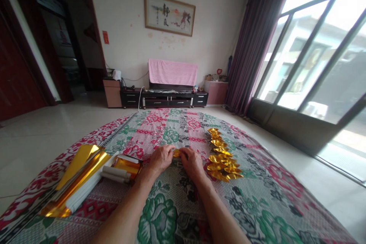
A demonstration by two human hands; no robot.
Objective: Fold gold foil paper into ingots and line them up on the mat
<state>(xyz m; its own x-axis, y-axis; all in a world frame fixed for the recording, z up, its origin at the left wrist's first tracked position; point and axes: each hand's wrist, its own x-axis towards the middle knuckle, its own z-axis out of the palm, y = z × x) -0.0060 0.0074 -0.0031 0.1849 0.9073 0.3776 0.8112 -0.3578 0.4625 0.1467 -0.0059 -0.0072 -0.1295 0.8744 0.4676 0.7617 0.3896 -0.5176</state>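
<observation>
Head view, as I have it at this moment: my left hand (162, 158) and right hand (192, 164) meet above the patterned cloth (158, 217), the fingers of each pinched together on a small gold foil piece (177, 153) that lies between them, its ends largely hidden by the grip. To the right, near the right hand, I see folded gold pieces (219, 158) arranged in a rough column on the cloth. To the left lie gold sheets (76, 164) and, closer to the left forearm, white rolls (116, 171).
</observation>
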